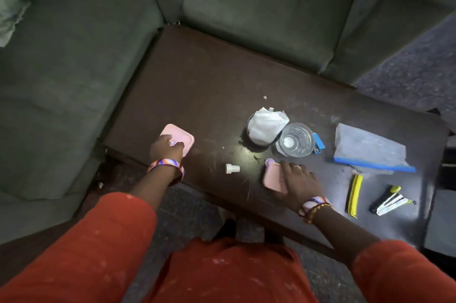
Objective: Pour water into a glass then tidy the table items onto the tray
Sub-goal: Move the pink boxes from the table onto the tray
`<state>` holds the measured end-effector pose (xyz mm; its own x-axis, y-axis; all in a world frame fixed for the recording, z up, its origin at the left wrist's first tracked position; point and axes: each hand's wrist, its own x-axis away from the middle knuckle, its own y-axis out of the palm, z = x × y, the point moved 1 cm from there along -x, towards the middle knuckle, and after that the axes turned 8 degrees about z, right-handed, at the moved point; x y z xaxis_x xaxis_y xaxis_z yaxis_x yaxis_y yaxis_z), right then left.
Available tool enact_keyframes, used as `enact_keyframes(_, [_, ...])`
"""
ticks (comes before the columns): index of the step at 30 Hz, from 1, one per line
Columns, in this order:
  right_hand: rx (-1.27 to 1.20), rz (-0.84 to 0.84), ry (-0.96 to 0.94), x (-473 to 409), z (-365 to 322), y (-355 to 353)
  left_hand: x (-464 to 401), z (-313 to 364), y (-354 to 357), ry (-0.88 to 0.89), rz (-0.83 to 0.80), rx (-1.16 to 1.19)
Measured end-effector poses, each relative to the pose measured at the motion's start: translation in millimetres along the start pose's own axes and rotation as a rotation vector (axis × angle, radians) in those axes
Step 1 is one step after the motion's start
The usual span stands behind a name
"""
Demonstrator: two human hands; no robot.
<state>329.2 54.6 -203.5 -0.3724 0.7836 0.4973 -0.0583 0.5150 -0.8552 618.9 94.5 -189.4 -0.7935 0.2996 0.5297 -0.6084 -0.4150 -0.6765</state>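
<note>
On the dark wooden table (209,85), my left hand (165,148) grips the near edge of a pink square tray (180,135) at the table's left front. My right hand (299,180) rests with curled fingers on a pink bottle (272,177) lying on its side near the front edge. A small white cap (232,168) lies between my hands. Just behind the bottle stands a clear glass (295,140). Whether it holds water is unclear.
Crumpled white tissue (266,124) fills a dark bowl beside the glass. A blue stapler-like item (318,143), a clear zip bag with a blue strip (370,149), a yellow clip (354,195) and several pens (391,201) lie to the right. A green sofa (74,68) wraps the table.
</note>
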Motion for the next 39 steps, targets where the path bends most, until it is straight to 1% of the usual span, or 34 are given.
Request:
enact_keyframes(4, [-0.115, -0.036, -0.139, -31, -69, -15, -16, -21, -16, -0.272, 0.008, 0.338])
enact_keyframes(6, [-0.193, -0.022, -0.174, -49, -107, -23, -26, -28, -20, -0.361, -0.018, 0.432])
enact_keyframes(10, [-0.359, -0.063, -0.167, -84, -175, -29, -42, -29, -25, -0.475, -0.167, 0.596])
enact_keyframes(13, [-0.419, -0.066, -0.144, -109, -208, -19, -53, -30, -21, -0.503, -0.249, 0.619])
enact_keyframes(17, [-0.440, -0.107, -0.130, -129, -227, -1, -68, -35, -15, -0.481, -0.252, 0.636])
enact_keyframes(19, [-0.498, -0.116, -0.102, -132, -230, 5, -72, -33, -14, -0.457, -0.247, 0.642])
enact_keyframes(22, [-0.542, -0.095, -0.015, -134, -228, 17, -75, -32, -12, -0.408, -0.265, 0.664])
enact_keyframes(24, [-0.583, -0.085, 0.110, -135, -222, 24, -76, -32, -10, -0.389, -0.261, 0.688])
enact_keyframes(26, [-0.795, -0.150, 0.256, -134, -216, 24, -74, -29, -10, -0.362, -0.263, 0.663])
enact_keyframes(28, [-0.974, -0.238, 0.330, -126, -210, 18, -70, -25, -12, -0.329, -0.294, 0.598])
enact_keyframes(30, [-0.975, -0.234, 0.290, -117, -200, 7, -63, -19, -18, -0.300, -0.381, 0.543])
enact_keyframes(32, [-0.963, -0.230, 0.243, -108, -185, -12, -52, -7, -26, -0.260, -0.516, 0.467])
enact_keyframes(35, [-1.089, -0.218, 0.219, -90, -158, -57, -34, 21, -40, -0.200, -0.678, 0.423])
enact_keyframes(37, [-1.157, -0.162, 0.213, -74, -135, -91, -17, 50, -47, -0.100, -0.756, 0.381])
enact_keyframes(39, [-1.202, -0.066, 0.198, -55, -108, -127, 9, 85, -48, 0.066, -0.798, 0.320])
